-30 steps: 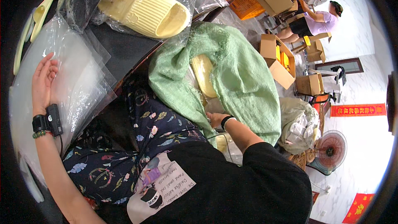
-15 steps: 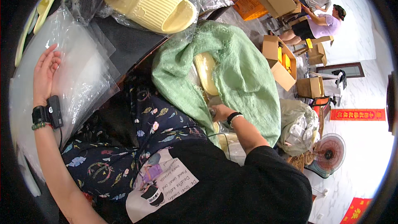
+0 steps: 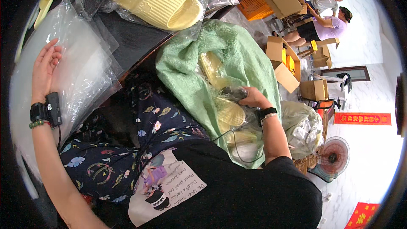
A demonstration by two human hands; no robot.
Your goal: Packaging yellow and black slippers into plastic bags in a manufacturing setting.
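Observation:
My left hand (image 3: pixel 45 65) lies palm up on a stack of clear plastic bags (image 3: pixel 78 63), its fingers loosely curled and apart, holding nothing. My right hand (image 3: pixel 253 97) is at the mouth of a green woven sack (image 3: pixel 248 61), its fingers closed round a dark grey object (image 3: pixel 233 93) whose kind I cannot make out. Inside the sack, beside that hand, lie a pale yellow slipper (image 3: pixel 230 113) and another yellow slipper (image 3: pixel 210 68), seemingly in clear plastic. On the dark table (image 3: pixel 127 34) above the sack rests a large yellow slipper (image 3: pixel 163 4) on clear wrapping.
A thin cable (image 3: pixel 234 144) loops near my right forearm. Open cardboard boxes (image 3: pixel 275 51) with orange packs stand beyond the sack, near an orange crate (image 3: pixel 256 6). A whitish bag (image 3: pixel 301 125) and a fan (image 3: pixel 333 157) are to the right. Two people (image 3: pixel 328 19) work farther off.
My right hand has come up and to the right from deeper in the sack, with the dark grey object now showing. More of the lower yellow slipper shows. My left hand has hardly moved.

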